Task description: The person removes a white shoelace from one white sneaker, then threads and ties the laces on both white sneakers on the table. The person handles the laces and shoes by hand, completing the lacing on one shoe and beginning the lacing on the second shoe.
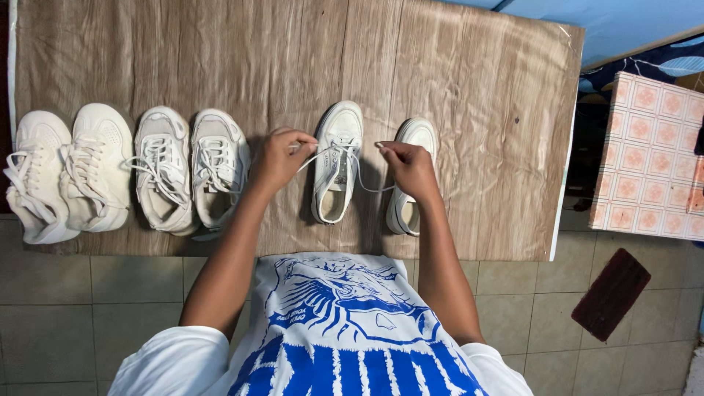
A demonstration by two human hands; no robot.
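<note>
A white sneaker lies on a brown wood-patterned sheet, toe pointing away from me. My left hand pinches one end of its white lace to the left of the shoe. To the shoe's right, my right hand pinches the other lace end, and both ends are pulled taut outward. The matching white sneaker lies under and beside my right hand, partly hidden by it.
Two more pairs of white and cream sneakers stand in a row at the left of the sheet. Tiled floor lies below the sheet's near edge. A patterned box and a dark red mat sit at the right.
</note>
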